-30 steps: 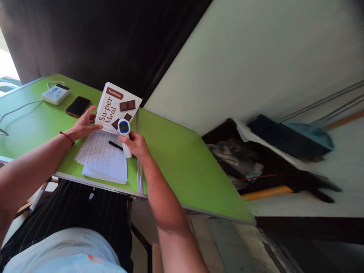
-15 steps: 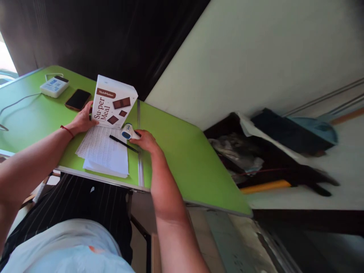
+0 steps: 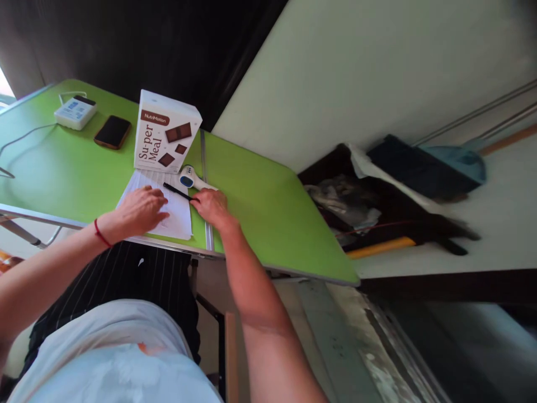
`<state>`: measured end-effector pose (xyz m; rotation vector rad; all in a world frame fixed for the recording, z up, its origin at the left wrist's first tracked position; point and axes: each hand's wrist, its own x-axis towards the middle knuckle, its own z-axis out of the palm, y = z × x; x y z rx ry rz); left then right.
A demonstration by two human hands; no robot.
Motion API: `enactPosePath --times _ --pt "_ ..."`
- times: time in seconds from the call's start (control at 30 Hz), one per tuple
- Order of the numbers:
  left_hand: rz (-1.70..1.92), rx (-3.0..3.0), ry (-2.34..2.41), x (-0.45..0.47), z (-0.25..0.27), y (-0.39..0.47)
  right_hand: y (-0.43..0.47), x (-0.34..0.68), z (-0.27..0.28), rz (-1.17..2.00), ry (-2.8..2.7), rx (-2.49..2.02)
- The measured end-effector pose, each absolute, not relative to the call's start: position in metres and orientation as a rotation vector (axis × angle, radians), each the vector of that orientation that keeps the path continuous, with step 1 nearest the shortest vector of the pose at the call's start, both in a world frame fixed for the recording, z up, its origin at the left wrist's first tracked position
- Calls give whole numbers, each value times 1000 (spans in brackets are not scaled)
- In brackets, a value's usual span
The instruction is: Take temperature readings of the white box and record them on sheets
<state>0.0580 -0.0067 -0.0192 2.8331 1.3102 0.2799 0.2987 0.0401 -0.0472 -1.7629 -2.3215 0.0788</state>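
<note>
My right hand (image 3: 211, 206) pinches the near end of a black pen (image 3: 176, 191), which slants over the papers. Just beyond those fingers lies a white handheld thermometer (image 3: 193, 178) with a small blue-rimmed display, its handle pointing toward the hand. My left hand (image 3: 142, 211), with a red string on the wrist, is over the handwritten paper sheets (image 3: 178, 219); its fingers are loosely bent and apart, holding nothing. Behind the sheets a white "Su-per Meal" box (image 3: 165, 137) stands upright, brown bar pictures on its front.
On the green folding table (image 3: 247, 207) a phone (image 3: 112, 132) and a white device (image 3: 76, 113) with a cable are at the left. A metal seam crosses the tabletop. A pale wall and dark panel border the far side; piled items and a blue basin are at the right.
My left hand has let go of the box and come nearer, over the papers. My right hand has left the thermometer and now grips the pen. The view has shifted slightly.
</note>
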Motion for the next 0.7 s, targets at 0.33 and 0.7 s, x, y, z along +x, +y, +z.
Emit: enactPosePath --times 0.33,0.7 --pt "580 2897 1220 67 -65 -34 23 269 -77 871 -1347 -1280" --pt "591 2859 1199 69 -61 -37 9 256 -85 594 -1531 -1257"
